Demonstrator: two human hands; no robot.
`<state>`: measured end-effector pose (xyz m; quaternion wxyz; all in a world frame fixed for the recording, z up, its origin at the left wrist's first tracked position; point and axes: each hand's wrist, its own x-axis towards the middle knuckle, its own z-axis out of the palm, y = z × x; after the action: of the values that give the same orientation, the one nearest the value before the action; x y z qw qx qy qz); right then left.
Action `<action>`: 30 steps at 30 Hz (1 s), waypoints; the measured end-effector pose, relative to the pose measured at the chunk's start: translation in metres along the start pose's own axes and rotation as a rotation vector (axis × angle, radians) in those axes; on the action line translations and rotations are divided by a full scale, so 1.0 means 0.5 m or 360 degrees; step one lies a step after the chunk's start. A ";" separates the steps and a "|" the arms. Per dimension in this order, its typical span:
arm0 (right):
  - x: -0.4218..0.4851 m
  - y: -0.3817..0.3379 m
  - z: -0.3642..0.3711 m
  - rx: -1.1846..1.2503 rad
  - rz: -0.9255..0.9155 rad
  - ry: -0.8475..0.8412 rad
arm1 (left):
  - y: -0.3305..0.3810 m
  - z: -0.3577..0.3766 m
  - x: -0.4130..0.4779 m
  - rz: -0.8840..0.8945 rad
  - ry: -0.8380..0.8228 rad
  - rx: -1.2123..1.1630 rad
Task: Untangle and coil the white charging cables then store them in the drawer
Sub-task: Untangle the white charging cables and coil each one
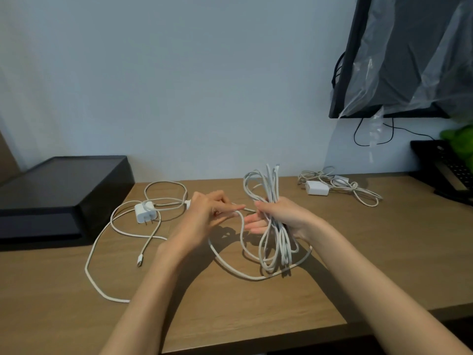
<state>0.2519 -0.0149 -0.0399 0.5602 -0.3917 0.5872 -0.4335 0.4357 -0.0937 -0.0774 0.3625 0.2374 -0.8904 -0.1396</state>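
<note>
My right hand [279, 216] grips a bundle of white cable loops [270, 190] at its middle; the loops stick up above the fist and hang down below it to the wooden desk [256, 308]. My left hand [207, 216] pinches the loose strand of that same cable just left of the bundle. The strand's slack curves down and lies on the desk under both hands. A second white cable with a plug adapter [144, 212] lies loose at the left. A third tangled white cable with an adapter [317, 188] lies at the back right.
A black flat box [58, 196] stands on the desk at the left against the wall. A wall-mounted dark screen under clear plastic [399, 60] hangs at the upper right. A black device [445, 172] and something green sit at the far right edge.
</note>
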 end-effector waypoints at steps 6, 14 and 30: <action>0.006 0.013 0.020 -0.0025 0.0163 -0.0096 | -0.010 0.013 0.001 0.0062 -0.0055 0.0204; 0.017 0.019 0.028 0.0059 -0.0030 -0.0007 | 0.010 0.002 -0.001 0.0115 0.0081 0.0390; -0.017 0.022 0.003 -0.0127 -0.0508 0.0043 | -0.018 -0.023 -0.002 -0.0266 0.0389 -0.0257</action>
<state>0.2540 -0.0036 -0.0476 0.4603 -0.4960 0.5418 -0.4986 0.4476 -0.1017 -0.0739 0.4730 0.2959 -0.8028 -0.2104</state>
